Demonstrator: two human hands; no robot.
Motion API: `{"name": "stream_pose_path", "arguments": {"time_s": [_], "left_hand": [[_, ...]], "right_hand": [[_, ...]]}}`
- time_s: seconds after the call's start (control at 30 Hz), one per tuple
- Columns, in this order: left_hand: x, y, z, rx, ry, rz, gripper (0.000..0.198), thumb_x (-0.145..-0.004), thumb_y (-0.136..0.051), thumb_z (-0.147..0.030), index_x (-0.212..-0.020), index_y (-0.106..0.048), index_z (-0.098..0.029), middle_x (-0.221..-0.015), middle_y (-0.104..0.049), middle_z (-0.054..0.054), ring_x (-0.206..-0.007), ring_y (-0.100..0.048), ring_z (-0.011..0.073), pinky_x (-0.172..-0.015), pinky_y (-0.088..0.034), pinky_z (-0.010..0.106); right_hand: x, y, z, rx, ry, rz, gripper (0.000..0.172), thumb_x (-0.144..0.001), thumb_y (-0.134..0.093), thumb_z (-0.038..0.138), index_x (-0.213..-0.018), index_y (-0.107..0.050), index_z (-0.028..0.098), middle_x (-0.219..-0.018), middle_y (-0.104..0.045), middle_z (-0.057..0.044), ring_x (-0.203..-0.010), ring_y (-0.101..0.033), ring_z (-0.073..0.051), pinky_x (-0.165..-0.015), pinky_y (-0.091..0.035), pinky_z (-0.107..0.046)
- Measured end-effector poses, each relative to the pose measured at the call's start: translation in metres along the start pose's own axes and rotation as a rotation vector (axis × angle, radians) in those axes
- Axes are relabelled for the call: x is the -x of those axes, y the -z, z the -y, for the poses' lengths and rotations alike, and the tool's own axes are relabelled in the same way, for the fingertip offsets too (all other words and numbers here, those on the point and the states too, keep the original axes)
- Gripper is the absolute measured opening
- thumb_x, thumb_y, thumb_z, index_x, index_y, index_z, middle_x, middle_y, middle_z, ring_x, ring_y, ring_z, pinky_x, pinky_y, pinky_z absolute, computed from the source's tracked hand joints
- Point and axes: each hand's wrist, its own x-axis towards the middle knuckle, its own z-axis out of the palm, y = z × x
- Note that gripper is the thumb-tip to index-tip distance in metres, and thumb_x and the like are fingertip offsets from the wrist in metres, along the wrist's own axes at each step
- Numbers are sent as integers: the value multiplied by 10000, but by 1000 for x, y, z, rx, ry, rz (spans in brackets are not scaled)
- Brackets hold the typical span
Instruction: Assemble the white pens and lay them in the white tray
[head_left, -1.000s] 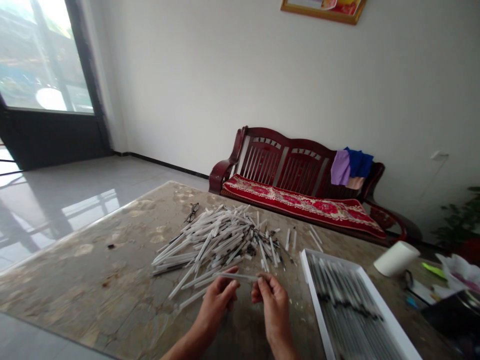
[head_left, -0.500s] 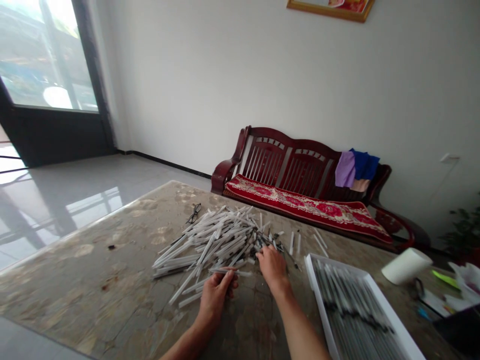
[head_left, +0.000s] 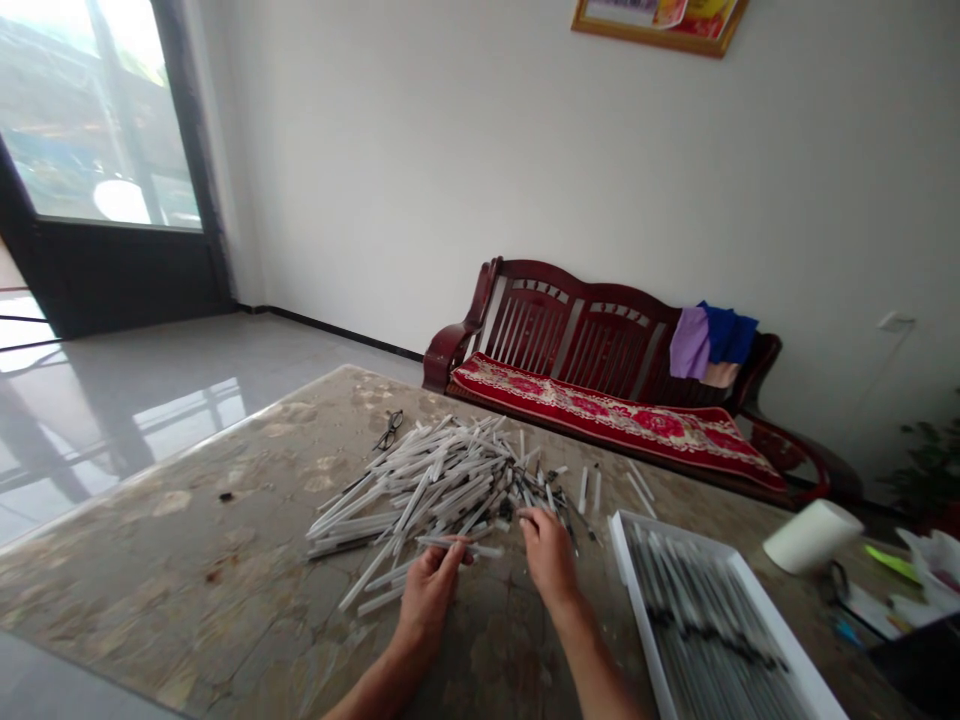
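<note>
A large heap of thin whitish sticks (head_left: 427, 480) lies on the stone-patterned table (head_left: 277, 600), with small dark pieces at its right side. My left hand (head_left: 433, 585) pinches a translucent white tube (head_left: 486, 551) in front of the heap. At the heap's right edge is my right hand (head_left: 547, 550), its fingers drawn together; whatever they hold is too small to make out. To the right of it stands a white tray (head_left: 634, 580) holding many clear tubes with dark parts.
Black-framed glasses (head_left: 390, 430) lie behind the heap. A white roll (head_left: 812, 536) and a bright green item (head_left: 891, 563) are at the right. Beyond the table stands a dark red wooden bench (head_left: 540, 310) with cloths on it.
My right hand has drawn back slightly from the dark pieces, to the right and down. My left hand stays almost in place with the tube.
</note>
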Motion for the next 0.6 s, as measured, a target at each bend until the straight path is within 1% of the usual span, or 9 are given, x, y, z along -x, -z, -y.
{"name": "stream_pose_path", "arguments": {"time_s": [0.03, 0.1, 0.13, 0.2, 0.27, 0.33, 0.6], "left_hand": [[-1, -1, 0, 20, 11, -7, 572, -565, -774, -643, -819, -699, -136, -535, -531, -54, -381, -274, 42, -379, -160, 190], [-2, -2, 1, 58, 30, -15, 569, -549, -778, -653, -766, -671, -137, -505, -491, -72, -371, -248, 34, -374, -148, 190], [-2, -3, 1, 74, 35, -14, 564, -549, -777, -656, -740, -655, -140, -490, -466, -81, -369, -238, 32, -372, -146, 188], [-1, -5, 1, 100, 46, -6, 555, -547, -782, -654, -706, -625, -146, -472, -432, -94, -367, -232, 29, -367, -146, 184], [0, -5, 0, 116, 63, 3, 551, -536, -794, -646, -696, -609, -153, -458, -404, -106, -361, -229, 29, -360, -145, 182], [2, -6, -1, 131, 80, 10, 548, -528, -804, -637, -698, -603, -157, -451, -386, -114, -356, -225, 28, -353, -148, 180], [1, -7, -5, 149, 103, 27, 551, -515, -804, -645, -667, -592, -159, -451, -373, -115, -352, -210, 25, -349, -146, 184]], "right_hand": [[8, 0, 0, -182, -66, -19, 188, -820, -552, 249, -878, -720, 186, -819, -717, -76, -767, -676, -224, -673, -521, -312], [26, -2, 4, -480, -218, -39, 260, -794, -597, 380, -897, -706, 167, -727, -697, -51, -670, -659, -210, -571, -517, -294], [34, -3, 7, -584, -281, -49, 302, -764, -634, 424, -895, -700, 161, -695, -688, -40, -640, -650, -201, -539, -510, -282], [48, -7, 15, -715, -358, -78, 354, -692, -713, 457, -874, -694, 155, -668, -679, -25, -619, -640, -184, -521, -504, -262], [56, -9, 23, -777, -396, -109, 379, -644, -760, 458, -859, -692, 153, -666, -682, -19, -611, -638, -172, -518, -505, -250], [59, -10, 28, -804, -411, -130, 387, -627, -775, 456, -852, -694, 152, -675, -690, -20, -612, -643, -168, -523, -511, -249], [58, -14, 31, -761, -378, -139, 348, -623, -775, 447, -798, -703, 155, -658, -695, -23, -585, -643, -168, -518, -517, -252]]}}
